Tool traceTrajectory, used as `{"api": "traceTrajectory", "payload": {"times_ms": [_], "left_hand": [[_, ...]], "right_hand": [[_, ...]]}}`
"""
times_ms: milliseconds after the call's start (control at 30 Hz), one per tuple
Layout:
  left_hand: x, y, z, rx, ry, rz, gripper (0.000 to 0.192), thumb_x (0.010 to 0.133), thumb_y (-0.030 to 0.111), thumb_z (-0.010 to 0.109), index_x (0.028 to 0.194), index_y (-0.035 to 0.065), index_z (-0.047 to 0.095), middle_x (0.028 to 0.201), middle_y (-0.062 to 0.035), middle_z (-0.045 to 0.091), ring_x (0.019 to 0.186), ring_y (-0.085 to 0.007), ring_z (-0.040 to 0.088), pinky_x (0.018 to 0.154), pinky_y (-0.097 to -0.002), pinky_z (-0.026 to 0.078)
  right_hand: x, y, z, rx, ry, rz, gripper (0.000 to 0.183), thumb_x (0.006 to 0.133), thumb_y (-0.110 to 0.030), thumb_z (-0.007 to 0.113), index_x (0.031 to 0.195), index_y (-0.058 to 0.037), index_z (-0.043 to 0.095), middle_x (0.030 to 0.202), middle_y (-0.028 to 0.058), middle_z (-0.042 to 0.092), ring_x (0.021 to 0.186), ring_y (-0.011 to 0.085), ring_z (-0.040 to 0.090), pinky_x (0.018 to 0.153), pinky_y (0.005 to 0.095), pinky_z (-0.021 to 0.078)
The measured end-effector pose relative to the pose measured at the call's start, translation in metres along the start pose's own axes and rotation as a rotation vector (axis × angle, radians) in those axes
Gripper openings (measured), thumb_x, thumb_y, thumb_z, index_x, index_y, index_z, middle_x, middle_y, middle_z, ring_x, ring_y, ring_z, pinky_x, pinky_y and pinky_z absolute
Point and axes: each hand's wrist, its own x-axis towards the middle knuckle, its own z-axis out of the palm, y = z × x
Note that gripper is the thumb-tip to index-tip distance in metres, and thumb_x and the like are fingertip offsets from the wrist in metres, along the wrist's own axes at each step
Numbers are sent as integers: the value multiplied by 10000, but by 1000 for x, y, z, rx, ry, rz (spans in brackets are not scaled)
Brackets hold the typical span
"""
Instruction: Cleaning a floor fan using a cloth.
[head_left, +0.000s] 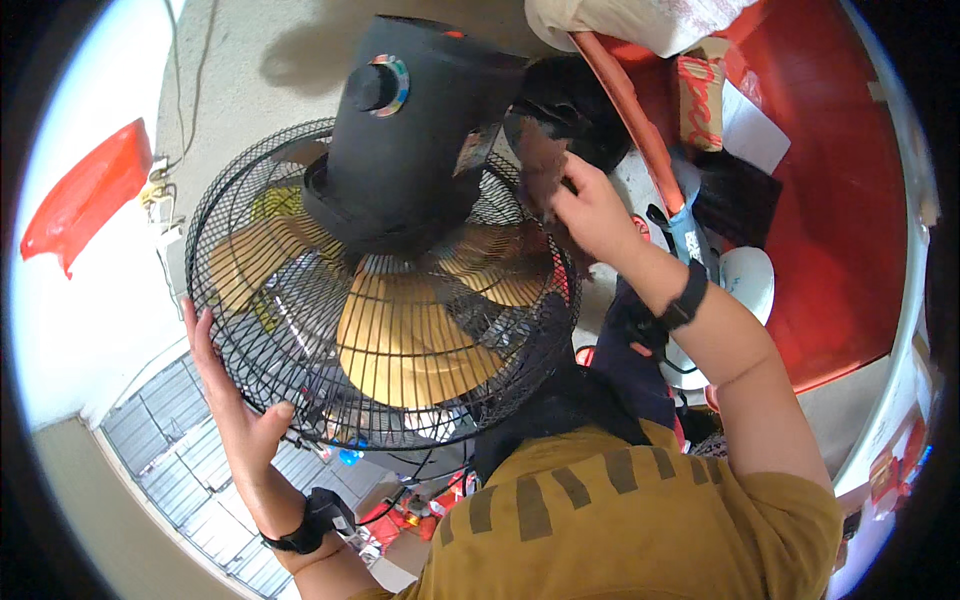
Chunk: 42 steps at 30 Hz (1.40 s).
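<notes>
A black electric fan tilts before me, its wire guard (300, 352) facing my body and gold-coloured blades (412, 337) showing through the mesh. Above the blades rises the black motor housing (405, 165), which carries a round control knob (375, 86) with a coloured dial. My left hand (244, 420) holds the guard's left rim, thumb on the near side and fingers along the outer edge. On the fan's right side, my right hand (600, 214) pinches a dark brown cloth (540, 161) against or close to the guard; exact contact is blurred. Black bands circle both wrists.
A large red surface (832, 225) fills the right, with a brown paper packet (701, 97) bearing writing and a black item (739, 195) on it. A red-orange bar (630, 120) slants beside the fan. At left are a power strip (171, 247) and red sheet (90, 195).
</notes>
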Motion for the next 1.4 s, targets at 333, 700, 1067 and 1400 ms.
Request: {"api": "traceTrajectory", "payload": {"times_ms": [333, 700, 1067, 1400], "left_hand": [[0, -3, -3, 89, 36, 99, 966, 601, 663, 562, 1258, 4, 304, 1361, -225, 206, 1247, -356, 235, 999, -420, 205], [1, 5, -5, 108, 71, 76, 947, 561, 579, 636, 1247, 5, 323, 1337, -236, 251, 1214, -373, 298, 946, -418, 303], [-4, 4, -7, 137, 104, 133, 937, 541, 540, 673, 1232, 0, 341, 1328, -235, 269, 1233, -366, 270, 976, -415, 260], [-5, 10, 1, 101, 133, 104, 853, 558, 434, 672, 1217, -6, 356, 1311, -238, 299, 1222, -361, 291, 980, -415, 256]], "right_hand": [[36, -122, 78, -1317, -387, -1171, 157, 676, -171, 528, 753, -83, 633, 810, 72, 623, 844, 204, 577, 816, 336, 397], [77, -151, 118, -1521, -722, -1043, 116, 657, -237, 566, 644, -150, 642, 717, 3, 630, 708, 163, 585, 733, 311, 376], [35, -134, 51, -1351, -657, -1125, 133, 651, -195, 551, 757, -143, 611, 897, 26, 598, 930, 179, 544, 848, 381, 357], [63, -144, 116, -1624, -488, -952, 163, 649, -230, 564, 757, -117, 611, 824, 6, 612, 832, 157, 568, 770, 304, 384]]}}
